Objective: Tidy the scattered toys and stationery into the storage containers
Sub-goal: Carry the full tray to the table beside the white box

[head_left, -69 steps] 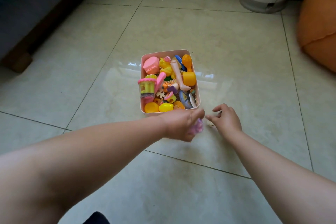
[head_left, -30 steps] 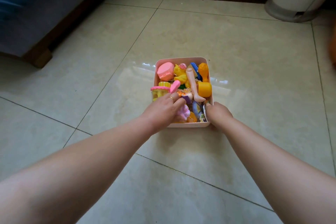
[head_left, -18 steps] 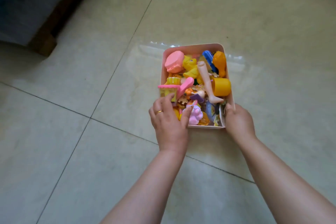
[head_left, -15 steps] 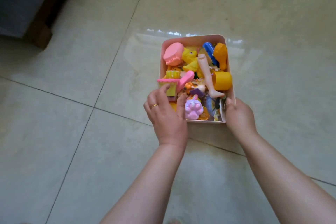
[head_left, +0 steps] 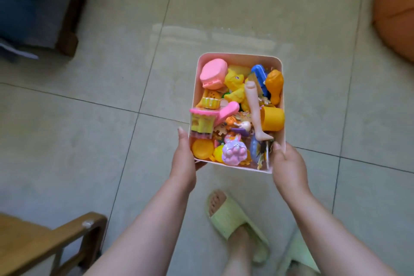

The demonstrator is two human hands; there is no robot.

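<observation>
Head view: the pink box point(head_left: 238, 57) full of toys is now up off the tiled floor point(head_left: 89, 132), held in the air in front of the person, above a green slipper point(head_left: 233, 215). Half a second ago it was still sitting on the tiles with the left hand over its near corner; a moment before that the left hand was dropping in the purple paw toy point(head_left: 234, 153), which now lies at the near end of the box beside a yellow cup point(head_left: 272, 117), a doll leg point(head_left: 255, 114) and a yellow duck point(head_left: 235, 86).

The left hand point(head_left: 183, 159) is closed on the box's near-left corner, thumb lying along the outside wall and the other fingers tucked underneath. The right hand point(head_left: 287, 163) grips the near-right corner, thumb hooked over the rim and the rest of the fingers hidden below.

No loose toys show on the visible floor, so the picking-up seems done here; my guess is the box is being carried off to wherever it is kept. It is piled high, so it needs to stay level
</observation>
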